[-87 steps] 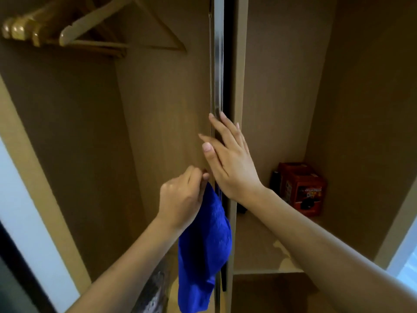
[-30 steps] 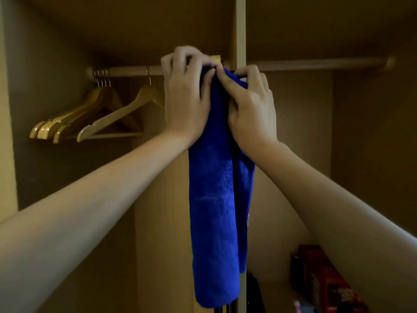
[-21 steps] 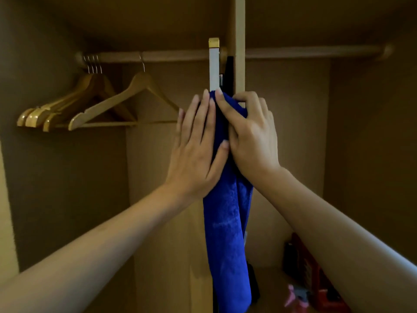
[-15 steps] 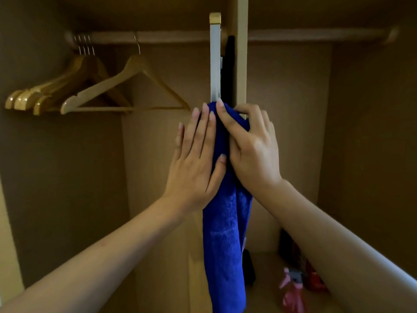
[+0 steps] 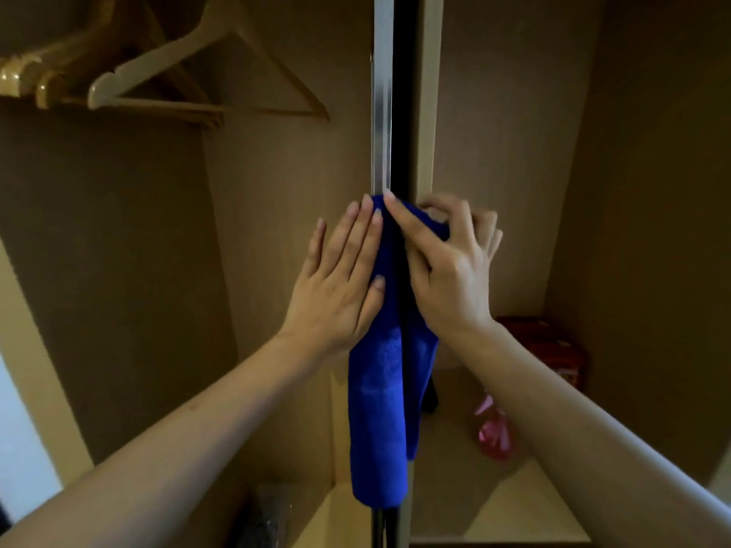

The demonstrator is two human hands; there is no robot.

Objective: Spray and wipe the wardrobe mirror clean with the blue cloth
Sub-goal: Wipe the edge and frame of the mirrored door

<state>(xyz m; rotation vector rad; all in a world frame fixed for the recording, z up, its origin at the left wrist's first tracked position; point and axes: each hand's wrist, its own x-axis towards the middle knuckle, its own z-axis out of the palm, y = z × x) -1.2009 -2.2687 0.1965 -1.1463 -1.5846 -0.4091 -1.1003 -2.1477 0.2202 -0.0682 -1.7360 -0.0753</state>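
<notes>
Two bare forearms are seen, entering from the lower corners. No sleeve is worn on either arm up to the frame edge. The left hand (image 5: 336, 286) is shown from the back, with short, rounded, unpainted nails. The right hand (image 5: 447, 270) is likewise seen from the back, its fingertips blurred. A small dark mark is visible on the left forearm.

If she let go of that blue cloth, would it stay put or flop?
Probably flop: the blue fluffy cloth hangs limp, folded over the metal door edge. It looks light and soft, so it may slide off.
</notes>
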